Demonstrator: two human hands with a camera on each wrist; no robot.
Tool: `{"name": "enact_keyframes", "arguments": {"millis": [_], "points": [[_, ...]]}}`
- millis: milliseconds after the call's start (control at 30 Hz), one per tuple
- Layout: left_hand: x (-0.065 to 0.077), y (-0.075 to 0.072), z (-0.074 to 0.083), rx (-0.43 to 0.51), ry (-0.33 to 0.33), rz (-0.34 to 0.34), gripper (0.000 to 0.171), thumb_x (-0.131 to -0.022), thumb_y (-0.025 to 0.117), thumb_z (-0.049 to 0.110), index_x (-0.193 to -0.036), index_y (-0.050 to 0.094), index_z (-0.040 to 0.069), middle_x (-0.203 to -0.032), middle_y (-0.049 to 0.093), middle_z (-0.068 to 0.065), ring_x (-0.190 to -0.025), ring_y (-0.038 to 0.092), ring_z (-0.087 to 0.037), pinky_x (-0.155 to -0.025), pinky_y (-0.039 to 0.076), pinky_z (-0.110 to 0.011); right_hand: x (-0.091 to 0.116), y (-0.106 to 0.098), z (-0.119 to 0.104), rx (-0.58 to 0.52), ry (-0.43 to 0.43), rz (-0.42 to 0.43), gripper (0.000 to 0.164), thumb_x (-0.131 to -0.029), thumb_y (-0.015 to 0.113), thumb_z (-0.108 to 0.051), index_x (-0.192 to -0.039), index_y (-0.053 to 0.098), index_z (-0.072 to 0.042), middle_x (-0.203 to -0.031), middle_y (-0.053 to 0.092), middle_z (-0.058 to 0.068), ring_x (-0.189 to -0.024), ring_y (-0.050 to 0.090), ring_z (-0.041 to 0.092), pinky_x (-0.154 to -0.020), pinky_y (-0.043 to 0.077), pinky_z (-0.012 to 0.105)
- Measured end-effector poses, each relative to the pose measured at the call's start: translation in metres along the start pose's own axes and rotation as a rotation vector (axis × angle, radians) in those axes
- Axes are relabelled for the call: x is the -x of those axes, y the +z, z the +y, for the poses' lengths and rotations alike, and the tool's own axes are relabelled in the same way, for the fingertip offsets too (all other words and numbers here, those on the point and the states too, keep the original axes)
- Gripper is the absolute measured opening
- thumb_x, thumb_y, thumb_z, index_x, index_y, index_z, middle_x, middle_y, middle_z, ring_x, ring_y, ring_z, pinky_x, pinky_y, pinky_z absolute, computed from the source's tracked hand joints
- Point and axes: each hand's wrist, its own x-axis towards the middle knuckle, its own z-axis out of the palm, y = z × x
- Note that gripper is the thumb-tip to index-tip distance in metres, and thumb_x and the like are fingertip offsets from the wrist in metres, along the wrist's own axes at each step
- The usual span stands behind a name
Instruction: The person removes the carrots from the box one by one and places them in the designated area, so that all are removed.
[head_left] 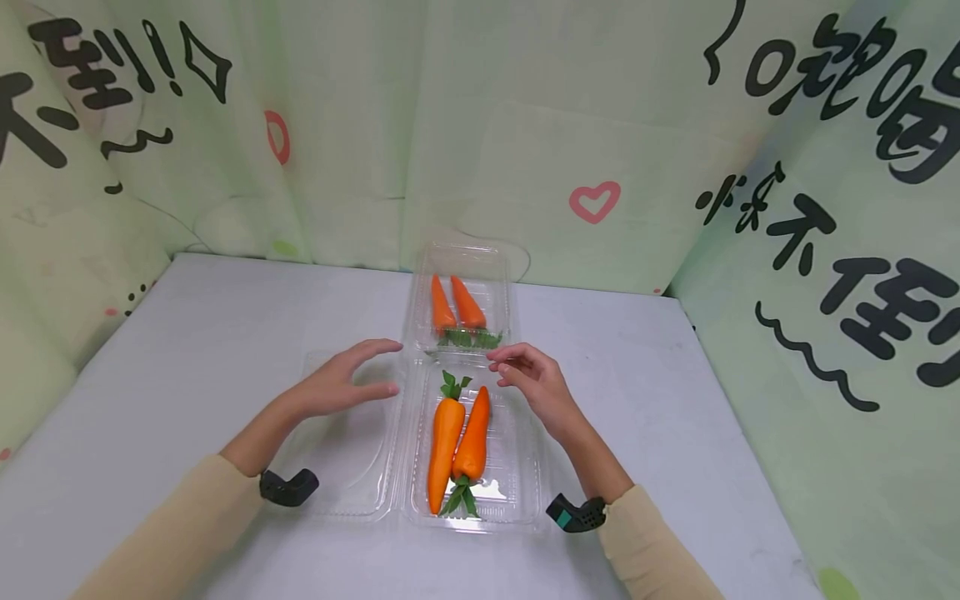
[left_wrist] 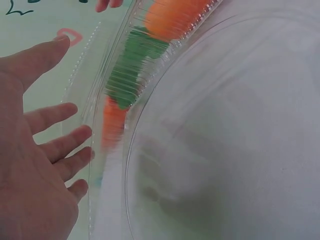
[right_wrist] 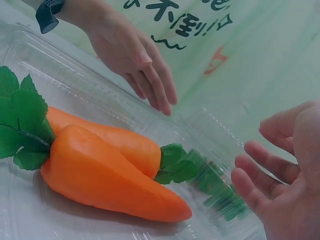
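Note:
A clear plastic clamshell box (head_left: 517,492) lies open on the table, its lid (head_left: 345,467) spread flat to the left. In its tray, a longer carrot (head_left: 446,450) with leaves pointing away lies beside a shorter carrot (head_left: 472,437) whose leaves point toward me. My left hand (head_left: 348,379) hovers over the lid, fingers extended and apart, holding nothing. Above the tray's far right part is my right hand (head_left: 538,387), its fingers loosely bent with nothing between them. The right wrist view shows both carrots close up and the left hand (right_wrist: 135,60) across the tray.
Behind the near tray stands a second clear box (head_left: 501,287) with two carrots (head_left: 468,304) inside, leaves toward me. White table surface (head_left: 622,350) surrounds the boxes. A pale green curtain (head_left: 487,125) with black writing and hearts closes off the back and sides.

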Motion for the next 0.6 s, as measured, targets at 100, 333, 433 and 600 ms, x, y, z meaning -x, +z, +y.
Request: {"name": "enact_keyframes", "arguments": {"millis": [100,333,433,600], "points": [[-0.001,0.001,0.002,-0.003,0.002,-0.001,0.069,-0.087,0.069,0.04,-0.146,0.041,0.017,-0.154,0.036,-0.012,-0.141,0.033,-0.036,-0.11,0.03,-0.063,0.0,0.0,0.001,0.001,0.006,-0.004,0.022,-0.097,0.058,-0.016,-0.114,0.059,-0.001,-0.124,0.056,0.029,-0.114,0.054,0.046,-0.088,0.056,0.033],[-0.005,0.007,0.004,-0.032,-0.005,-0.002,0.071,-0.085,0.07,0.042,-0.145,0.042,0.018,-0.154,0.036,-0.011,-0.141,0.033,-0.035,-0.109,0.032,-0.062,-0.001,0.001,0.002,-0.006,0.01,-0.014,0.022,-0.097,0.058,-0.016,-0.114,0.059,-0.001,-0.125,0.056,0.029,-0.114,0.053,0.048,-0.087,0.055,0.029],[-0.007,0.008,0.005,-0.044,0.003,-0.002,0.072,-0.084,0.072,0.042,-0.145,0.042,0.017,-0.153,0.037,-0.011,-0.141,0.033,-0.035,-0.109,0.032,-0.062,-0.001,0.002,0.003,-0.013,0.014,-0.019,0.022,-0.097,0.057,-0.015,-0.114,0.059,-0.001,-0.125,0.056,0.03,-0.114,0.053,0.048,-0.087,0.055,0.028],[-0.009,0.01,0.007,-0.052,0.005,-0.01,0.073,-0.083,0.073,0.041,-0.145,0.042,0.017,-0.153,0.037,-0.011,-0.141,0.033,-0.035,-0.108,0.032,-0.063,-0.001,0.003,0.002,-0.02,0.018,-0.026,0.022,-0.097,0.058,-0.015,-0.114,0.059,-0.001,-0.125,0.056,0.029,-0.115,0.052,0.048,-0.087,0.055,0.028]]}}
